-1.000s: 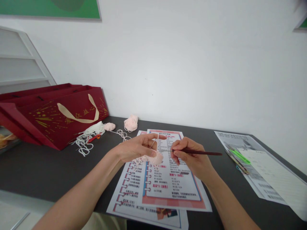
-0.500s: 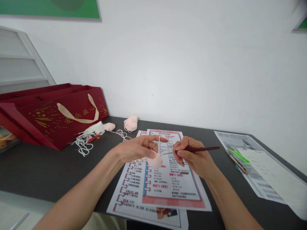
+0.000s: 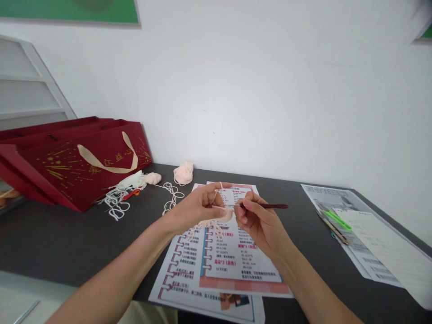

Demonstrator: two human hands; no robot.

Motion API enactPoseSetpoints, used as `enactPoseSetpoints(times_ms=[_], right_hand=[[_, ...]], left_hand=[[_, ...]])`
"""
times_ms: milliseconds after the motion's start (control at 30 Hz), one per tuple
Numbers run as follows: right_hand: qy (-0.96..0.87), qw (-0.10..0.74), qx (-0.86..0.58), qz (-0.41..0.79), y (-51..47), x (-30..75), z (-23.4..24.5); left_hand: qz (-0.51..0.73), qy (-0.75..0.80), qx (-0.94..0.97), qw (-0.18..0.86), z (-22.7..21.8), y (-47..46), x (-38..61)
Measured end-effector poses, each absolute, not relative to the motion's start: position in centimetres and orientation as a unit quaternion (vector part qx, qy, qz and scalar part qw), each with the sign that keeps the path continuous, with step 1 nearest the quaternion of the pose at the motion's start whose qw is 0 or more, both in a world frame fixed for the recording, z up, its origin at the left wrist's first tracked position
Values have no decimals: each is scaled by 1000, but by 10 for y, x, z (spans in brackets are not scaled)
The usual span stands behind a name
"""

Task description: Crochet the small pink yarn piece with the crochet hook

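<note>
My left hand [image 3: 199, 204] pinches a small pale pink crochet piece [image 3: 227, 215], with a strand of yarn looped over its raised index finger. Loose pink yarn [image 3: 207, 226] dangles below that hand. In my right hand [image 3: 258, 220] is a crochet hook [image 3: 275, 205] with a dark brown handle, held like a pen. Its thin metal shaft points left and meets the crochet piece; the very tip is hidden near the left fingers. Both hands hover above printed pattern sheets [image 3: 236, 281] on the dark table.
A pink yarn ball [image 3: 183, 173] sits near the wall. Left of it lie a white yarn tangle [image 3: 118, 198], a smaller pink ball [image 3: 153, 178] and an orange-red item [image 3: 131, 194]. Red gift bags [image 3: 111, 168] stand at left. Papers [image 3: 374, 243] with a green tool [image 3: 337, 219] lie at right.
My right hand and the hook have moved left, closer to my left hand. The crochet piece has turned and risen slightly, and the left fingers are more curled.
</note>
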State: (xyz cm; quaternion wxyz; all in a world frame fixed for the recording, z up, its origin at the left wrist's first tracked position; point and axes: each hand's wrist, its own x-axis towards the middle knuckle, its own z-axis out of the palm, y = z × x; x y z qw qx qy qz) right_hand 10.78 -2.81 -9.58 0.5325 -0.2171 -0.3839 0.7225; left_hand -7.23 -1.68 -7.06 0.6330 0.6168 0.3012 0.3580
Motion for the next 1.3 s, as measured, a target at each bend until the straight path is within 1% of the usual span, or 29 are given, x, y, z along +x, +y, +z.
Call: enactPoseSetpoints(times_ms=[233,400,667,800,900,967,1133,1300], right_hand=[[-487,545,-259,632,-30,117,-92],[-562,565,-289,530,-29,121,-94],[-653,549,-336,399,-35,120,-100],[-713,541,-354,273,-40,118,-104],[-752,541,-338,165,-44,114,-105],[-763,546,-325,120,-46,111,-106],[-733,562,-353,151,-49,105,-115],[-791,543,-269,83,-46,101,-127]], left_hand=[[386,324,615,607,-70,-19,-72],[413,352,633,552,-71,-20,-70],[429,383,663,479,-74,-19,-68],[431,393,679,447,-77,-18,-68],[443,398,681,426,-81,-18,-66],[454,406,680,409,-83,-19,-65],[478,416,664,396,-87,-20,-61],[467,427,659,408,-87,-22,-58]])
